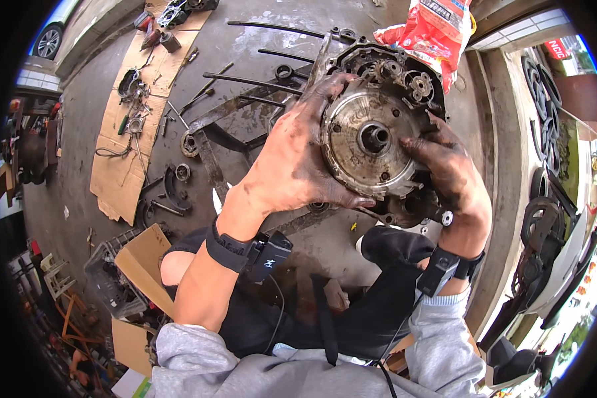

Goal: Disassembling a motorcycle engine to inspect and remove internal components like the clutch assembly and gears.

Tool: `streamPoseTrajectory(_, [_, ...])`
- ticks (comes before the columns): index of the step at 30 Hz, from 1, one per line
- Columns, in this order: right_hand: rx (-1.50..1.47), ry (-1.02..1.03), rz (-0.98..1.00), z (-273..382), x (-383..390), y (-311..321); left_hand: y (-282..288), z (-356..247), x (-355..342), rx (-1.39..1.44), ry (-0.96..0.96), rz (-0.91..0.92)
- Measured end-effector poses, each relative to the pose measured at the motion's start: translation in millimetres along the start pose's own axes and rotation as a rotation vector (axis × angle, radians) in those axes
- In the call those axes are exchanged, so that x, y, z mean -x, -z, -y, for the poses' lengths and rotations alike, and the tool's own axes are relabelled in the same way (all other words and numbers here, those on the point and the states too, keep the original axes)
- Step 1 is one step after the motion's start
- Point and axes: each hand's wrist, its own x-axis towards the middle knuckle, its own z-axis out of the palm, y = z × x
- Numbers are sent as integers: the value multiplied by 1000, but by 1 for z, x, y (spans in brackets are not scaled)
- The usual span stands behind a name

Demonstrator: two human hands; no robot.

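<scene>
My left hand (292,159), smeared with black grease, grips the left rim of a round metal clutch drum (368,142) with a short shaft at its centre. My right hand (444,162), equally greasy, holds the drum's right rim. The drum sits against a dark engine casing (404,73) that has small gears showing at its upper right. Both wrists wear black bands with small boxes attached. The casing's lower part is hidden behind the drum and my hands.
A red and white plastic bag (438,30) lies beyond the casing. Long black rods (259,81) and ring parts lie on the wet concrete floor. Cardboard (129,132) carries tools and parts at left. A plastic crate (113,278) and tyres (544,99) flank me.
</scene>
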Motion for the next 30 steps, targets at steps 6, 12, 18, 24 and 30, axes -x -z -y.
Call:
streamPoseTrajectory(6, [-119, 209, 193, -1, 4, 5, -5, -16, 7, -40, 47, -53])
streamPoseTrajectory(12, [-37, 258, 122, -8, 7, 7, -7, -20, 18, -117, -28, -98])
streamPoseTrajectory(18, [-3, 191, 80, -4, 7, 1, -2, -11, 12, -74, -48, -50])
streamPoseTrajectory(24, [-91, 232, 104, -14, 11, 7, -18, -26, 24, -29, 63, -154])
streamPoseTrajectory(30, [208, 587, 223, -34, 6, 28, -8, -13, 16, -208, -106, -38])
